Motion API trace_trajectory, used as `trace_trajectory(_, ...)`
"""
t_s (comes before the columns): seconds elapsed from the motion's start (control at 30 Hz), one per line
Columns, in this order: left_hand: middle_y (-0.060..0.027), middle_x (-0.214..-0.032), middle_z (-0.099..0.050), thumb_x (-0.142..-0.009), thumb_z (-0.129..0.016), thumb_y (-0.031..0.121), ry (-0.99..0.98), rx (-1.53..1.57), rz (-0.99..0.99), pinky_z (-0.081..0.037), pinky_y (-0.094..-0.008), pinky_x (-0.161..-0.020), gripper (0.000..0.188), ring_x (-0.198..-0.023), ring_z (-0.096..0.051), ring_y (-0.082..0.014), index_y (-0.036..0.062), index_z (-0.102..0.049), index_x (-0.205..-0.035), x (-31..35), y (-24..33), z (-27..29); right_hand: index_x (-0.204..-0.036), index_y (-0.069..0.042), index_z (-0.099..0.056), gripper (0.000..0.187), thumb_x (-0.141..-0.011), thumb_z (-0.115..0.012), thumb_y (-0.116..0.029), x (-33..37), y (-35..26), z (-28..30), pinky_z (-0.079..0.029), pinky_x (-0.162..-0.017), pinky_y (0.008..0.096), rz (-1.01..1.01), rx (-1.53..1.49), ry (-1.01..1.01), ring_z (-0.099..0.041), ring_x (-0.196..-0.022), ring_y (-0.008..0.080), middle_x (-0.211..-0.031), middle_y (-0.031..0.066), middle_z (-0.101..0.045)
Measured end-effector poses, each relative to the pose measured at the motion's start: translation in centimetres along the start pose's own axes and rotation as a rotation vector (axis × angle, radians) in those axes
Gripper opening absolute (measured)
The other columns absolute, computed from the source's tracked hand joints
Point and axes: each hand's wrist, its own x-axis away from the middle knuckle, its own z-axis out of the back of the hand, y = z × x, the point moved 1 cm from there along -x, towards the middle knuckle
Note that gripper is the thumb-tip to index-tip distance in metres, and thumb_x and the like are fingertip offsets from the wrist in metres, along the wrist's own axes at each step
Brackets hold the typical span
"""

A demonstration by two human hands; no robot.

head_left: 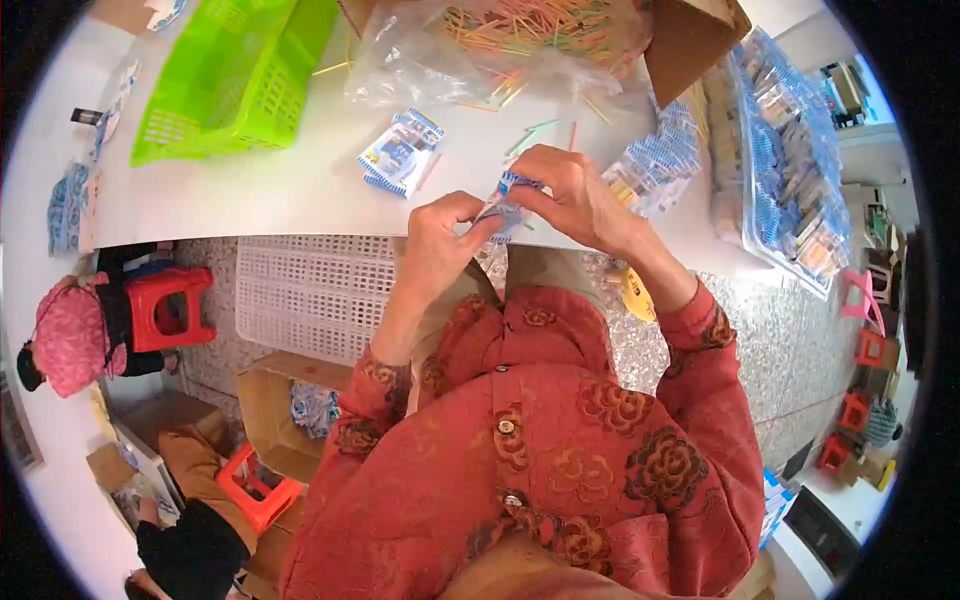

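Between my two hands, just over the front edge of the white table [300,190], is a small blue-and-white plastic packet [507,205]. My left hand [445,235] pinches its lower left side with thumb and fingers. From the right, my right hand [570,195] grips the packet's top edge. Ahead and to the left lie flat blue-and-white packets [402,152], one over another. Several thin coloured sticks [530,138] are scattered on the table beyond my right hand. More striped packets [655,165] are heaped to the right of it.
A green basket [235,80] stands at the far left of the table. Clear plastic with many coloured sticks [550,30] lies at the back beside a cardboard flap [690,45]. Filled packets crowd a tray [750,190] at right. Below left are a white crate [310,295] and a cardboard box [265,410].
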Motion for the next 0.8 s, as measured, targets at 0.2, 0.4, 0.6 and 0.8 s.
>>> trace_trajectory(0.2,-0.0070,-0.062,-0.058,-0.070,-0.074,0.004,0.025,0.088,0.071,-0.040,-0.0259,-0.053,0.014,-0.056,-0.051,-0.0101,-0.0031,-0.062,-0.071,0.8,0.6,-0.5,-0.097,0.001,-0.062,0.025,-0.074,-0.069,-0.006,0.1,-0.5,0.4,-0.048,-0.070,0.0344,0.020,-0.064,0.075,-0.059,-0.082,0.0276,-0.089,0.0134,-0.062)
trace_trajectory(0.4,0.0011,-0.064,-0.058,-0.072,-0.073,0.001,0.118,0.375,0.177,-0.040,-0.0222,-0.055,0.010,-0.060,-0.050,-0.0049,-0.0006,-0.063,-0.073,1.2,-0.9,-1.6,-0.104,-0.003,-0.061,0.038,-0.069,-0.075,-0.005,0.8,-2.7,2.1,-0.050,-0.071,0.0308,0.087,0.007,0.321,-0.061,-0.085,0.0232,-0.102,0.0116,-0.061)
trace_trajectory(0.6,0.0008,-0.069,-0.059,-0.072,-0.071,-0.003,0.202,0.349,0.032,-0.040,-0.0205,-0.058,0.009,-0.065,-0.050,-0.0036,0.0002,-0.063,-0.074,1.0,-0.2,-2.0,-0.103,-0.004,-0.062,0.034,-0.071,-0.074,-0.004,2.6,-2.9,1.2,-0.050,-0.061,0.0271,0.097,0.058,0.271,-0.060,-0.076,0.0189,-0.101,0.0114,-0.061)
trace_trajectory(0.8,0.0027,-0.075,-0.058,-0.073,-0.071,-0.001,0.357,0.475,0.102,-0.041,-0.0214,-0.065,0.010,-0.070,-0.048,-0.0037,-0.0015,-0.063,-0.077,0.9,-3.8,-0.6,-0.100,-0.003,-0.062,0.024,-0.077,-0.066,-0.006,1.8,1.6,3.4,-0.048,-0.060,0.0285,-0.244,0.071,0.269,-0.058,-0.067,0.0162,-0.093,0.0084,-0.062)
